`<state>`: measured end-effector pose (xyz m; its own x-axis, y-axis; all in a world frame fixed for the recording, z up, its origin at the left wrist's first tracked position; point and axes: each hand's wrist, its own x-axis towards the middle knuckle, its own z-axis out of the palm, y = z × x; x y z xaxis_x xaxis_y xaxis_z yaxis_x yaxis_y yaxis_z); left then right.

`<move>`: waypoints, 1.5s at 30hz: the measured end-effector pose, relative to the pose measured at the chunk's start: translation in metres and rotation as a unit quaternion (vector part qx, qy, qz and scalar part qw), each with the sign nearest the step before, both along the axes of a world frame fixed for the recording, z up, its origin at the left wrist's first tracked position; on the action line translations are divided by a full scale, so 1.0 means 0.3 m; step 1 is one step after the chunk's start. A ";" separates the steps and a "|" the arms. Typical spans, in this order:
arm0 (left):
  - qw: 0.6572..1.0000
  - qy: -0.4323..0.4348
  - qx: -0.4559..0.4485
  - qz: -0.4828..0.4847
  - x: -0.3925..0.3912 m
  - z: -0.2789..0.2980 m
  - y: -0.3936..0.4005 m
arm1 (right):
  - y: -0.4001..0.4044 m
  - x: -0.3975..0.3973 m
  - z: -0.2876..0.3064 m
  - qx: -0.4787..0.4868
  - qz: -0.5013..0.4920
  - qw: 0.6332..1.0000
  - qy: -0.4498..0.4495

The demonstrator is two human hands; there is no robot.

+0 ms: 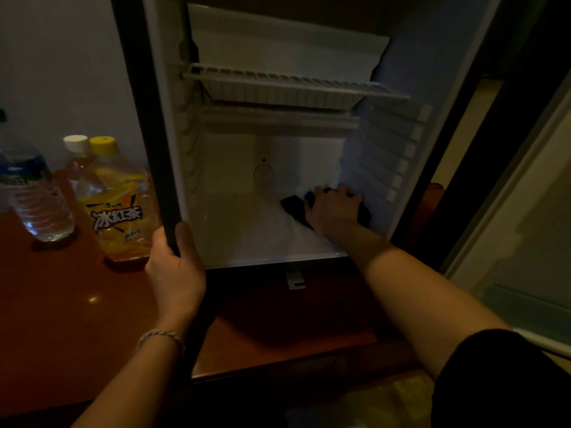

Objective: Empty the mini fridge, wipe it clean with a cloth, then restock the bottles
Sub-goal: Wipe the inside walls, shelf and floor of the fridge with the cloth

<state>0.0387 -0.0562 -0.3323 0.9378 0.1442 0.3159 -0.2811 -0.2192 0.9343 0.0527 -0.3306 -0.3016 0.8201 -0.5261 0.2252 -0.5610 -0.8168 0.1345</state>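
Note:
The mini fridge (234, 230) stands open with a bare white interior and one wire shelf (290, 81) near the top. My right hand (332, 208) reaches inside and presses a dark cloth (293, 206) onto the fridge floor at the back right corner. My left hand (174, 267) grips the fridge's dark left front edge, thumb on the inner side. Left of the fridge, on the wooden surface, stand a yellow-capped iced tea bottle (119, 205), a white-capped bottle (77, 159) behind it and a clear water bottle (31, 193).
The reddish wooden surface (61, 304) runs under the bottles and the fridge. The fridge door (519, 211) hangs open at the right. A pale wall rises behind the bottles. A small metal latch (295, 279) sits below the fridge's front edge.

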 end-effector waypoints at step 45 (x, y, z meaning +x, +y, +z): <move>0.990 -0.132 -0.032 0.028 0.087 0.167 0.055 | 0.389 0.298 -0.029 0.071 0.327 0.942 -0.023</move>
